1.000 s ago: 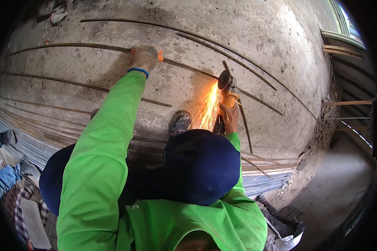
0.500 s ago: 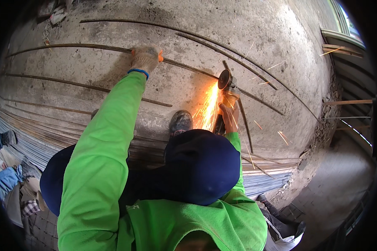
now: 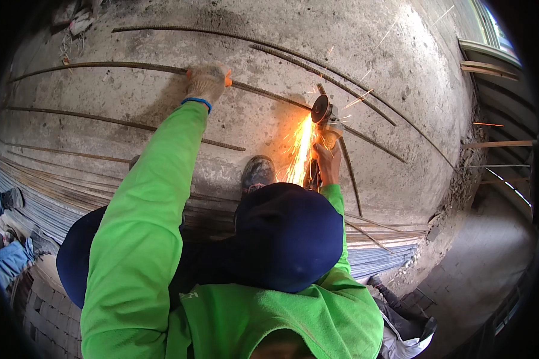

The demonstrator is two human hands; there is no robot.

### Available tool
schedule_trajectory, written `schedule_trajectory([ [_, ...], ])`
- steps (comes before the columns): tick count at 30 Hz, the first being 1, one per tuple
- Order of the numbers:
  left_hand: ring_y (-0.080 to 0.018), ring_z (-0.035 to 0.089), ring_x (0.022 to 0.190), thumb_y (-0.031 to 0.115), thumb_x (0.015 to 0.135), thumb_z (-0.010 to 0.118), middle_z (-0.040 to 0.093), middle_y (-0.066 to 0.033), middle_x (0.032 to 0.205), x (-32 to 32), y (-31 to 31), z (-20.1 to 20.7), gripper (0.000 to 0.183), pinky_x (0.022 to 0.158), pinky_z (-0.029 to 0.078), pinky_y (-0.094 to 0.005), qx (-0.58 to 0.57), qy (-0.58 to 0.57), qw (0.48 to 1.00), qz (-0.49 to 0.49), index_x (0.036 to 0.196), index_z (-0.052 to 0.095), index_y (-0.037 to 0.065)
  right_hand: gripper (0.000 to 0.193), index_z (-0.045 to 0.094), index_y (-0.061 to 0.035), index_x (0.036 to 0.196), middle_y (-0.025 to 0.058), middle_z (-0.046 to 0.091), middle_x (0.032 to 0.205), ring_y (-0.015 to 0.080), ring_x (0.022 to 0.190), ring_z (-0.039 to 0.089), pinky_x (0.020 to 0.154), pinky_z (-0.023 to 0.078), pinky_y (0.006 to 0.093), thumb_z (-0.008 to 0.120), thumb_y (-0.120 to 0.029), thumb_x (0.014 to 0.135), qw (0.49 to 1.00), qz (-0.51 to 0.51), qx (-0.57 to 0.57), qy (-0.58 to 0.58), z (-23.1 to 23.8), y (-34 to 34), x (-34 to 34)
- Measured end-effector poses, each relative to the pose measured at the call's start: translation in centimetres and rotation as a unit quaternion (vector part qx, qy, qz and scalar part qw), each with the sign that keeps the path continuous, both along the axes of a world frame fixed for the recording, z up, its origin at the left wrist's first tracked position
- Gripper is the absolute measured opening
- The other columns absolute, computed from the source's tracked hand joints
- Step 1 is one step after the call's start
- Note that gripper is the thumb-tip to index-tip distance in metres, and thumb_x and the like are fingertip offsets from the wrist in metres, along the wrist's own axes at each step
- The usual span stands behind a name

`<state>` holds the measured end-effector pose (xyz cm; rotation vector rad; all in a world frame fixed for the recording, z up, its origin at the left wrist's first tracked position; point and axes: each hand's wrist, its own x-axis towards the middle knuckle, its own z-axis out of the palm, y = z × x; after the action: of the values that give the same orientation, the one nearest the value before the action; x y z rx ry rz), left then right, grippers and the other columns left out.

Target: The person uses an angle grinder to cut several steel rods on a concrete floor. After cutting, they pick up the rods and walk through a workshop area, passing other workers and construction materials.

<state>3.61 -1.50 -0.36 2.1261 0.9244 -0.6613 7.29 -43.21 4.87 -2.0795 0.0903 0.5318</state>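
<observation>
My left hand (image 3: 208, 82), in a knitted glove with orange fingers, is closed round a long ribbed steel bar (image 3: 263, 92) lying across the concrete. In my bare right hand (image 3: 328, 163) is an angle grinder (image 3: 332, 137). Its dark disc (image 3: 321, 109) meets the bar to the right of my left hand. A bright stream of sparks (image 3: 303, 149) pours from there toward my boot (image 3: 259, 172). A short bar (image 3: 350, 173) slants beneath the grinder. The grinder's rear end is partly hidden by my knee.
Further bars (image 3: 329, 78) lie beyond the grinder, and another bar (image 3: 126, 124) runs nearer me. Bundled rods (image 3: 377, 263) stretch behind my feet. At the lower left are another person's legs (image 3: 12, 260). Wooden pieces (image 3: 497, 145) stick out at the right edge.
Both hands stay nearly in place. The spark stream is brighter and denser, and stray sparks have shifted. Things beside the other person's legs at lower left have moved.
</observation>
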Motion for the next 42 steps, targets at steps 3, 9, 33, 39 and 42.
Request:
schedule_trajectory([
  [3,-0.0298,0.070,0.103,0.029,0.104,0.055,0.071,-0.0109,0.116,-0.8,0.4,0.2,0.029,0.081,0.054,-0.0512,0.042,-0.021,0.999,-0.015,0.119,0.068,0.008,0.047,0.062,0.0023,0.111,0.0092,0.068,0.094,0.0201,0.081,0.063,0.073,0.051,0.0361,0.082,-0.027,0.079,0.997,0.020,-0.064,0.031,0.1,0.3,0.2],
  [9,-0.0295,0.065,0.114,0.031,0.104,0.052,0.066,-0.0069,0.128,-0.6,0.2,1.0,0.031,0.084,0.051,-0.0584,0.185,0.027,0.967,-0.171,0.124,0.067,0.012,0.039,0.062,0.0024,0.107,0.0088,0.068,0.090,0.0194,0.077,0.063,0.070,0.050,0.0353,0.075,-0.021,0.078,0.994,0.005,-0.109,0.004,3.3,3.5,-0.3],
  [33,-0.0278,0.059,0.124,0.029,0.103,0.053,0.059,-0.0022,0.139,-0.5,0.0,2.6,0.034,0.093,0.051,-0.0571,0.229,0.059,0.942,-0.237,0.136,0.061,0.023,0.046,0.060,0.0044,0.110,0.0098,0.066,0.091,0.0210,0.075,0.063,0.068,0.052,0.0335,0.077,-0.023,0.077,0.999,-0.023,0.015,0.042,2.4,2.3,-0.1],
  [39,-0.0265,0.057,0.127,0.025,0.103,0.051,0.055,-0.0001,0.144,1.1,-0.1,2.6,0.037,0.093,0.051,-0.0586,0.172,0.078,0.943,-0.275,0.140,0.057,0.026,0.042,0.063,0.0025,0.106,0.0110,0.068,0.087,0.0199,0.073,0.064,0.067,0.052,0.0339,0.079,-0.022,0.076,0.987,0.003,-0.160,0.011,3.5,1.4,-0.5],
  [42,-0.0254,0.056,0.129,0.026,0.103,0.052,0.052,0.0015,0.147,-0.1,0.4,3.2,0.040,0.093,0.051,-0.0594,0.194,0.093,0.933,-0.290,0.143,0.054,0.028,0.044,0.063,0.0020,0.107,0.0119,0.069,0.088,0.0208,0.073,0.064,0.069,0.052,0.0352,0.080,-0.025,0.077,0.989,0.013,-0.146,0.013,3.3,2.6,-1.0],
])
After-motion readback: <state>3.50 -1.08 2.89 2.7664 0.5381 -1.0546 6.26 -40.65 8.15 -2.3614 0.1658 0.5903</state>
